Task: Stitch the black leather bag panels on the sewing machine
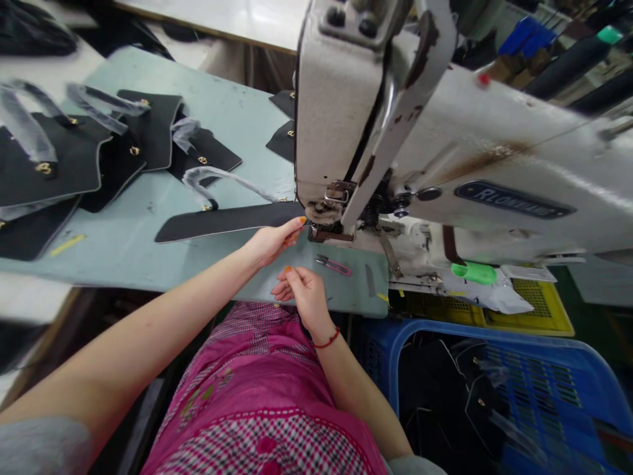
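Observation:
My left hand (275, 242) is at the front of the sewing machine (326, 105), close to its presser foot. Its thumb and fingers pinch the edge of a black bag panel (222, 221), whose right end goes under the machine head. A plastic-wrapped handle (227, 175) with gold fittings lies along the panel's far side. Nearer my body, my right hand (305, 295) hovers by the table's front edge, fingers loosely curled and thumb apart, with nothing visible in it. Pink-handled thread snips (333, 265) lie just right of it.
Several black bag panels (148, 125) with wrapped handles are piled on the pale green table (237, 109) at left. A blue basket (420, 325) at lower right holds more black pieces. Behind it is a yellow crate (548, 307). A green plastic holder (473, 272) sits under the machine arm.

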Available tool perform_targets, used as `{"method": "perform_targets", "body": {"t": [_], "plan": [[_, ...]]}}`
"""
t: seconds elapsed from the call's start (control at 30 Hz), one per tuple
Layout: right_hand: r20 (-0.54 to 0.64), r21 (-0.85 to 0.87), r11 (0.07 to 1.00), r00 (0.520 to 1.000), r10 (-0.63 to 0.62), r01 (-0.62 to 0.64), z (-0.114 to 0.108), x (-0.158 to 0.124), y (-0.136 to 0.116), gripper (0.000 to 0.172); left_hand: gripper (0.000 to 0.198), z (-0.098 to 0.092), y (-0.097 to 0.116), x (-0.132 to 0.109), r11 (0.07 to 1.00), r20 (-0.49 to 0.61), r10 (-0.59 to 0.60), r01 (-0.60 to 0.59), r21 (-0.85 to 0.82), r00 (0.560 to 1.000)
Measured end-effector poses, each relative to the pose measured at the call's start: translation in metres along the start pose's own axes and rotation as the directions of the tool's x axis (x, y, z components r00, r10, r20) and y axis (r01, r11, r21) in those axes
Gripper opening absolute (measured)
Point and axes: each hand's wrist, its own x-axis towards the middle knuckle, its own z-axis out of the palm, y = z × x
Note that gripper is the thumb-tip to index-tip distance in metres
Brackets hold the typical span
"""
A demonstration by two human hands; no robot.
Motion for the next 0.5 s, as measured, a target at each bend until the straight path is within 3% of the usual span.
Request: {"method": "perform_targets", "body": {"t": [0.3, 0.5], "plan": [[-0.019, 0.024, 0.999, 0.999, -0.04, 0.041, -0.005, -0.003, 0.005, 0.041, 0.039, 0.014, -0.013, -0.01, 0.987, -0.099, 0.081, -0.094, -0.131, 0.992], [-0.103, -0.008, 0.994, 0.989, -0.106, 0.106, -0.013, -0.001, 0.001, 0.032, 0.043, 0.027, -0.024, -0.022, 0.993, -0.163, 0.088, -0.099, -0.061, 0.983]]}}
